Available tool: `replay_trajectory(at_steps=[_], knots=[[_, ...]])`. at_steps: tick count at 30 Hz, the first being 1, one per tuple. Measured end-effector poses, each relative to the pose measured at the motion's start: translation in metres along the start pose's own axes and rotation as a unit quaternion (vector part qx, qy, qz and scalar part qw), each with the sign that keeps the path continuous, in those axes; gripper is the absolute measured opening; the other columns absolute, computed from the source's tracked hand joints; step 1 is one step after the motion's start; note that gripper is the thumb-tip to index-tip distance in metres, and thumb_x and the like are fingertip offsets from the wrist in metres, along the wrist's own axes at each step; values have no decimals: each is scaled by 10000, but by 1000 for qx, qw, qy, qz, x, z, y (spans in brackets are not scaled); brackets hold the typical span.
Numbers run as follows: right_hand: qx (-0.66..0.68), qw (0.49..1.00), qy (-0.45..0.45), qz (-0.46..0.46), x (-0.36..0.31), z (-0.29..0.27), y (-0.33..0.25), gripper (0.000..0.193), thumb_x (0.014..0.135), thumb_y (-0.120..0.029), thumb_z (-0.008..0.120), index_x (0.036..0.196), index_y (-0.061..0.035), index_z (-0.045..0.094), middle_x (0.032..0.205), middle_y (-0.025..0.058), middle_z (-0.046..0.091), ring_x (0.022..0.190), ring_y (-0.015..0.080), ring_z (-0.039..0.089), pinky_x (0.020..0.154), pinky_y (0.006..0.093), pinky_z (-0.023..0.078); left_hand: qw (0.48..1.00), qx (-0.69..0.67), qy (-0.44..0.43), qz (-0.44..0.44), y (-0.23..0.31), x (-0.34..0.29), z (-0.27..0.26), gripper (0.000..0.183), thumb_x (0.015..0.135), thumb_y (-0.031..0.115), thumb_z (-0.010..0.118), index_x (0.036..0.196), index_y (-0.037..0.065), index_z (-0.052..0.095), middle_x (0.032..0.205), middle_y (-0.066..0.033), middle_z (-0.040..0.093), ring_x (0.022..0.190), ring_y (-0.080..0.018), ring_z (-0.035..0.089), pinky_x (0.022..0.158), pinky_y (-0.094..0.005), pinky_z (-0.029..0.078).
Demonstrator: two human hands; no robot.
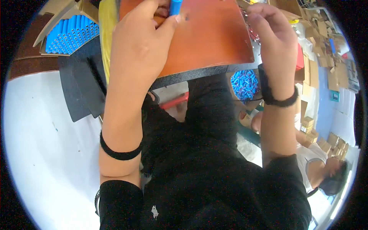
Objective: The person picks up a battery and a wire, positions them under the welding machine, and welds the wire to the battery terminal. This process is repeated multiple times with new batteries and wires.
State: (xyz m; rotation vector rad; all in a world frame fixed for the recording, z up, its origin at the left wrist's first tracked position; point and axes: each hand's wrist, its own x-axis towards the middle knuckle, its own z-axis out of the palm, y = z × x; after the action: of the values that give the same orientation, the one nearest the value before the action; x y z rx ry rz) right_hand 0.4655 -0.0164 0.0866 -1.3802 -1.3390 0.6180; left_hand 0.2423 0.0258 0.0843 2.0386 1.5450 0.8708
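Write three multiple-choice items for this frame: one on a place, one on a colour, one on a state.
1. Where does the box of blue cylinders lie?
A. at the upper left, beside the desk
B. on the person's lap
C. on the white floor at the lower left

2. What colour is the desk top?
A. green
B. reddish brown
C. white

3. What is the left hand doing?
A. lying flat and empty on the desk
B. hanging at the person's side
C. closed on a blue cylinder

Answers:
1. A, the box shows past the desk's left edge at the top left.
2. B, the bare surface between the hands is reddish brown.
3. C, the fingers curl round the cylinder at the top edge, while the right hand is raised beside it.
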Motion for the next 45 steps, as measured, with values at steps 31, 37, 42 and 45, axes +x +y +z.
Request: replay_trajectory(at_steps=[31,37,42,45], knots=[[128,992,-12,-21,-2,42,-9,163,877,34,604,1023,-10,549,882,16,584,780,68,541,708,203,438,990,-122,-12,75,-11,5,8,231,880,185,640,991,-17,645,811,-168,601,707,-301,590,653,-370,454],[299,914,-40,-271,14,53,16,125,870,28,623,968,-12,555,886,-1,575,757,47,521,675,187,430,994,-94,-16,46,-2,3,7,267,897,228,637,1057,15,662,823,-121,632,735,-204,598,686,-310,456],[251,958,-52,-127,8,49,-10,119,873,20,627,962,-18,558,879,-8,576,762,46,525,682,185,431,998,-49,-27,9,-2,4,6,322,917,285,630,1136,51,667,840,-84,664,756,-122,606,719,-257,461],[126,992,-24,1,3,47,-14,116,876,18,626,962,-20,558,872,-13,574,766,44,525,687,183,430,998,-50,-39,-9,-2,5,4,334,915,305,629,1138,60,666,839,-94,670,756,-133,614,721,-270,466]])
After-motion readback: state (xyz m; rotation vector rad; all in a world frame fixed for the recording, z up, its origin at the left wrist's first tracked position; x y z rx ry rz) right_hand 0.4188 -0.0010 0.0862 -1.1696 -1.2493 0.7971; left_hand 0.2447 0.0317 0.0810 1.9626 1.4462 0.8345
